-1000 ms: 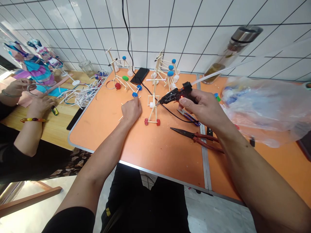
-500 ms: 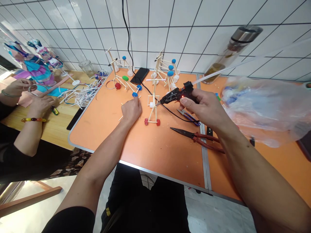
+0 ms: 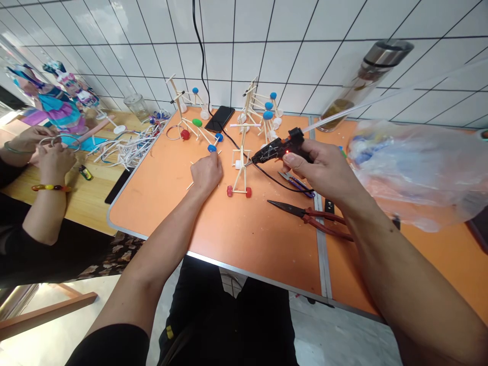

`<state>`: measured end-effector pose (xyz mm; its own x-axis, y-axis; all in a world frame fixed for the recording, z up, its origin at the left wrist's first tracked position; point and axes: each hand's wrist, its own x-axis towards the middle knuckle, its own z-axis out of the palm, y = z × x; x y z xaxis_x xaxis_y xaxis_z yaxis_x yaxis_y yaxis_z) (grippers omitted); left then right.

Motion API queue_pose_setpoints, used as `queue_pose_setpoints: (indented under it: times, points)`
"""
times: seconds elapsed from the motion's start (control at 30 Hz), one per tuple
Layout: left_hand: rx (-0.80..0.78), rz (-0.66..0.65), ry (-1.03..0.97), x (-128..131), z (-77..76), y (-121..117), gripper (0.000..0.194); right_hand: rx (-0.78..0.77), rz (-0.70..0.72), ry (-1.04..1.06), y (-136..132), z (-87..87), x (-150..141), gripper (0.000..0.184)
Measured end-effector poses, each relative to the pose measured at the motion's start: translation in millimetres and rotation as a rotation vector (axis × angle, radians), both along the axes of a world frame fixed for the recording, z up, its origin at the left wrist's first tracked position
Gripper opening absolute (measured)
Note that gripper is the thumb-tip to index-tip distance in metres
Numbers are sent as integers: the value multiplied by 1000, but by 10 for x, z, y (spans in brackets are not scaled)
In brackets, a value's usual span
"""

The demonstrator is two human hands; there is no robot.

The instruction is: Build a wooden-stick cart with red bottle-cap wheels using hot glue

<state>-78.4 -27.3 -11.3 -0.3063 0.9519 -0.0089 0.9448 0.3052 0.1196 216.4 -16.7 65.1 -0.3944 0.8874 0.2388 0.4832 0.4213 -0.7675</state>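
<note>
My right hand (image 3: 318,165) is wrapped round a black hot glue gun (image 3: 276,147) with a lit red light and a long clear glue stick in its back. The nozzle touches or nearly touches a small stick frame (image 3: 240,175), which has red wheels at the near end and a white cylinder at its middle. My left hand (image 3: 207,173) rests closed on the orange table, left of that frame. Ends of thin wooden sticks (image 3: 189,186) show beside it; what the curled fingers hold is hidden. Near its knuckles is a blue wheel (image 3: 212,148) of another stick model (image 3: 197,123).
Long-nose pliers (image 3: 305,216) and small snips (image 3: 295,183) lie near my right hand. Behind are a phone (image 3: 220,119), more stick models (image 3: 251,104) and a glass bottle (image 3: 362,86). A plastic bag (image 3: 419,168) lies right. Another person's hands (image 3: 55,162) hold rings at left.
My hands, the glue gun and the stick frame look nearly unchanged. At left, the other person's hands have shifted with the rings.
</note>
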Motion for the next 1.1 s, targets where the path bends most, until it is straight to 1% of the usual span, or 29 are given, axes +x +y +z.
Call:
queue_pose_setpoints:
  times: [0.23,0.47,0.7,0.8,0.97,1.1]
  points:
    - [8,-7,5,-11,-26,8,51,8,-2,9,41,-68,11,37]
    - [7,-4,16,-7,-42,19,51,7,-8,17,70,-108,23,40]
    - [8,-8,23,-13,-39,18,52,25,6,21,73,-95,14,45]
    - [5,-9,21,-11,-35,16,52,30,7,11,60,-78,14,44]
    - [6,-13,22,-20,-35,18,51,-35,-21,19,27,-53,13,37]
    - [6,-16,18,-24,-27,15,52,-82,-13,59,25,-50,5,41]
